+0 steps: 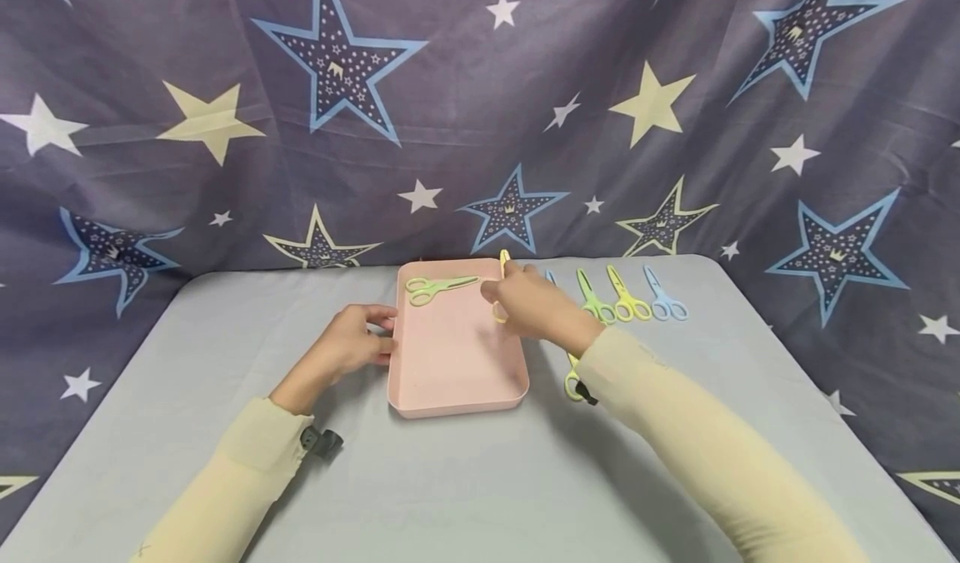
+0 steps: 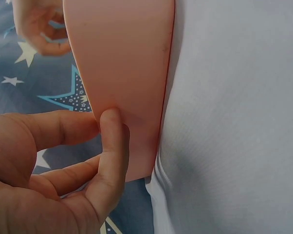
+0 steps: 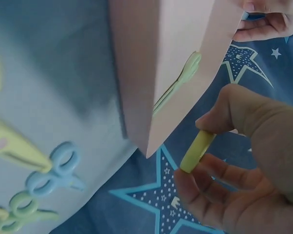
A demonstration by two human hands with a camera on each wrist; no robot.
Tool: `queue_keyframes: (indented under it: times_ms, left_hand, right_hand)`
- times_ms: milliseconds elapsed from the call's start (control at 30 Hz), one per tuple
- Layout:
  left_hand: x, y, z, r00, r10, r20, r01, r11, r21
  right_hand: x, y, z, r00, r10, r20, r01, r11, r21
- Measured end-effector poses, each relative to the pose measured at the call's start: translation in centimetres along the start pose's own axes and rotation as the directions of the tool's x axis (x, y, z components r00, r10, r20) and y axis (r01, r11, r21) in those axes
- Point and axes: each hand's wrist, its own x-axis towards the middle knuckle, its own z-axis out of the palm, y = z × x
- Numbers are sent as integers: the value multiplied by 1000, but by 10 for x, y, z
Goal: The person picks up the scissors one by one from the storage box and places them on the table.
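Observation:
A pink tray (image 1: 457,363) stands on the table, with green scissors (image 1: 431,288) lying in its far end. At the tray's left side, my left hand (image 1: 352,338) grips the wall near the rim; in the left wrist view, fingertips (image 2: 111,119) press the outer face. My right hand (image 1: 536,301) is above the tray's far right side and pinches yellow scissors (image 1: 505,257) between thumb and fingers. The right wrist view shows the yellow scissors (image 3: 197,151) nearly end-on, their shape mostly hidden by the hand.
Right of the tray on the grey table (image 1: 450,488) lie green scissors (image 1: 597,305), yellow scissors (image 1: 628,301) and blue scissors (image 1: 666,301). Another blue pair (image 1: 551,277) is partly behind my right hand. A yellow pair (image 1: 572,380) is partly under my right sleeve. A star-patterned cloth (image 1: 450,130) hangs behind.

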Motion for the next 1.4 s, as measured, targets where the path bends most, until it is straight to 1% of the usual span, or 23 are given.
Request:
queue_keyframes:
  times_ms: [133, 200, 300, 367, 500, 667, 800, 967, 1133, 1233, 1333, 1400]
  left_hand:
    - [1, 0, 1, 1000, 3, 4, -3, 1000, -8]
    - [1, 0, 1, 1000, 8, 5, -8, 1000, -7]
    - [2, 0, 2, 1000, 11, 4, -11, 1000, -6]
    - [2, 0, 2, 1000, 9, 4, -9, 1000, -5]
    - [2, 0, 2, 1000, 5, 6, -5, 1000, -10]
    - [0, 0, 1, 1000, 1, 4, -1, 1000, 4]
    - [-2, 0, -1, 1000, -5, 6, 5, 1000, 3]
    - [-4, -1, -2, 1000, 0, 7, 0, 1000, 8]
    - [-3, -2, -2, 1000, 14, 9, -15, 1000, 15]
    - [-2, -1, -1, 1000, 12, 12, -12, 1000, 11]
    - [-1, 0, 0, 1000, 12, 15, -12, 1000, 11]
    - [-1, 1, -1, 1000, 14, 15, -15, 1000, 13]
  right_hand:
    - [-16, 10, 5, 999, 8, -47, -9, 1000, -28]
    - [-24, 16, 8, 996, 0, -90, -4, 999, -46]
    - [-37, 27, 15, 991, 6, -131, -15, 997, -71]
    - [-47, 35, 18, 990, 21, -141, -32, 996, -81]
    - [-66, 53, 25, 988, 62, -140, -72, 995, -67]
    - [-90, 81, 38, 983, 79, -167, -91, 994, -68]
    - [-108, 99, 48, 982, 97, -165, -112, 990, -86]
    - [-127, 118, 55, 980, 61, -189, -80, 992, -94]
    - [-144, 134, 61, 979, 22, -201, -39, 996, -79]
    - [-155, 144, 63, 985, 11, -174, -20, 999, -49]
    - [-166, 153, 65, 991, 1, -130, -2, 1000, -7]
    - [-170, 158, 66, 993, -14, -118, 16, 1000, 12]
